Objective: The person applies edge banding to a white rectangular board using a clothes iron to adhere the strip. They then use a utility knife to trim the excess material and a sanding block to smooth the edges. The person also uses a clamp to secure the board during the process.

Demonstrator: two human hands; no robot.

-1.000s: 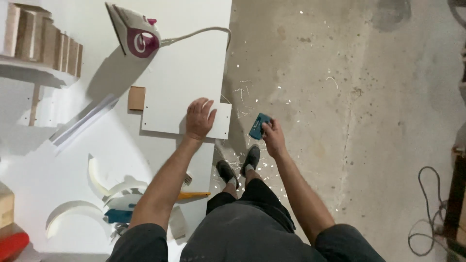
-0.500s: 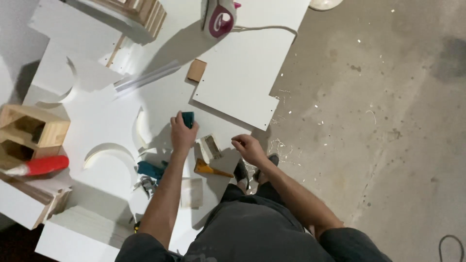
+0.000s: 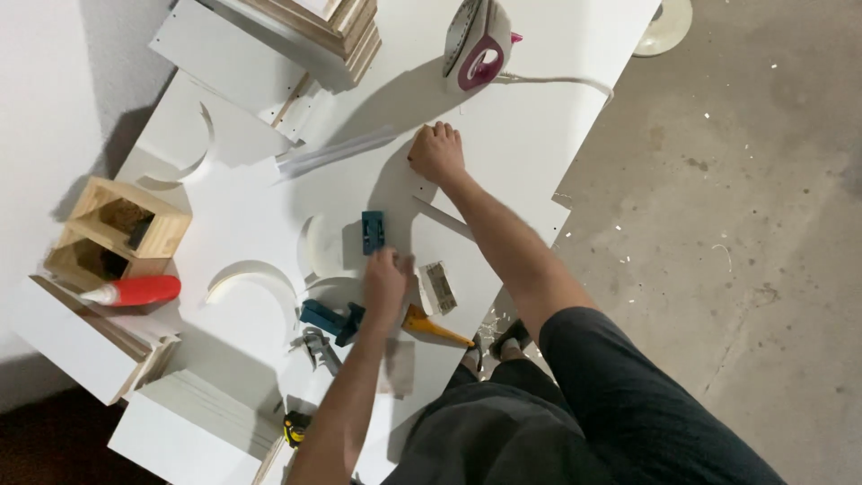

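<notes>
Watching the head cam feed here. The left hand (image 3: 386,280) sat on the white panel (image 3: 503,135) just below a small teal hand tool (image 3: 373,231) that lay flat on the board. Its fingers were loosely bent and not wrapped around anything. I couldn't tell if the tips touched the tool or stopped just short of it.

The right hand (image 3: 437,153) was stretched well ahead, curled into a fist with the knuckles down on the panel, not far from the clothes iron (image 3: 476,45) standing on its heel. I couldn't see anything inside that fist.

So it read as a bracing and reaching moment, with nothing actually gripped. Just beside the left hand were a small sanding block (image 3: 438,287), a yellow-handled scraper (image 3: 431,325) and a blue clamp (image 3: 330,320). A red glue bottle (image 3: 135,291) lay well off to the side.
</notes>
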